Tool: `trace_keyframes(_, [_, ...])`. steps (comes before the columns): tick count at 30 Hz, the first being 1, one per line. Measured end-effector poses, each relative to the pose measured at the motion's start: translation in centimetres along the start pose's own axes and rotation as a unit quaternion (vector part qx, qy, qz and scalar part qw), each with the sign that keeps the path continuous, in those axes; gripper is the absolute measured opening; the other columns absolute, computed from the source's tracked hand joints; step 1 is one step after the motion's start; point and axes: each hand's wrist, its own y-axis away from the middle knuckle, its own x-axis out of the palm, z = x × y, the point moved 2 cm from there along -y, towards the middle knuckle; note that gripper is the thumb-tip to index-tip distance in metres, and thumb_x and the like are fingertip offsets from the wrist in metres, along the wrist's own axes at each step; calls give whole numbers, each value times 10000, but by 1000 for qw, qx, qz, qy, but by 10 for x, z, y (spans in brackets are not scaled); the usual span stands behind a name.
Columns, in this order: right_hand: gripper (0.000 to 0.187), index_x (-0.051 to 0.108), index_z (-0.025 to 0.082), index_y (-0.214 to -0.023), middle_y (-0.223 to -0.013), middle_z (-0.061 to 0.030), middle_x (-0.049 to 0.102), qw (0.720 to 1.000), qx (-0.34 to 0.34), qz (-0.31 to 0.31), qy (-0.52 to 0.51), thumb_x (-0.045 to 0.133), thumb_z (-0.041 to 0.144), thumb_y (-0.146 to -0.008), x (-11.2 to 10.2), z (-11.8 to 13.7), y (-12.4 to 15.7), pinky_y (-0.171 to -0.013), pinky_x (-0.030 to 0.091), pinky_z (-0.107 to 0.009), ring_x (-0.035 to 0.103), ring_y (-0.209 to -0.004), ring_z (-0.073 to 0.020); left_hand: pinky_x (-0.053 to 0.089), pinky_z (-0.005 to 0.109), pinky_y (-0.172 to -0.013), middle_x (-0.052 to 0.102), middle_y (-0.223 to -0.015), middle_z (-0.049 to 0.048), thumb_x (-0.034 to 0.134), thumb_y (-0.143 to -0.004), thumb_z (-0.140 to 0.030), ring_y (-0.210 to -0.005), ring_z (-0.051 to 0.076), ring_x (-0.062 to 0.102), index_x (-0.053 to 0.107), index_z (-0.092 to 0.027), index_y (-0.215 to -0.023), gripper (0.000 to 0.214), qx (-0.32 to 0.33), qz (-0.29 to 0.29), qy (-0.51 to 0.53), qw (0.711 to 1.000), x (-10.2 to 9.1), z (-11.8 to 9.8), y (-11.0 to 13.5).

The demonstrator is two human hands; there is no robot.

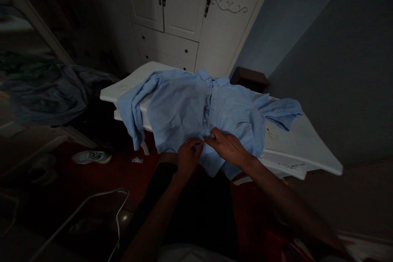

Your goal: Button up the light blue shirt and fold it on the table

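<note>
A light blue button-up shirt (181, 106) lies front side up over a white table (310, 143), its collar at the far edge and its hem hanging over the near one. One sleeve drapes off the left of the tabletop; the other rests to the right. Down the middle, the button front is partly parted. At its lower end my left hand (188, 157) pinches the placket with thumb and forefinger. My right hand (229, 147) grips the fabric right beside it, fingertips nearly touching the left ones. The button between them is too small to make out.
Behind the table stands a white wardrobe (181, 8) with drawers. Dark clothes (46, 90) are heaped at the left. A sneaker (92, 156) and a white cable (89, 198) are on the red floor. A brown box (250, 78) sits by the wall.
</note>
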Motion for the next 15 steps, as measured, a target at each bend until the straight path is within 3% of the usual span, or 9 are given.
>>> trace_keyframes(3, [252,646,203,-1040,-1022,-81,616,999,-9,-2,32,417,147,-954,0,3,-1,-568,341,-260,558,-743,-161,488,262,-639,719,-865,39,651,-829,-205,-632,125,609,706,-182,-931,118,5,-17,9,1000,3,1,0])
trace_keyframes(9, [320,572,223,-1213,-1032,-95,602,998,-14,13,64,417,117,-954,-6,12,-4,-574,387,-265,585,-787,-182,501,275,-713,711,-916,49,620,-849,-161,-775,153,640,693,-180,-982,153,27,-42,-1,999,7,8,-3])
trace_keyframes(15, [227,609,179,-1058,-1040,-123,576,991,15,54,121,398,165,-974,-8,18,-8,-595,430,-277,583,-861,-213,503,300,-767,709,-922,58,640,-842,-184,-829,178,648,700,-175,-940,115,17,-32,-56,998,14,9,-7])
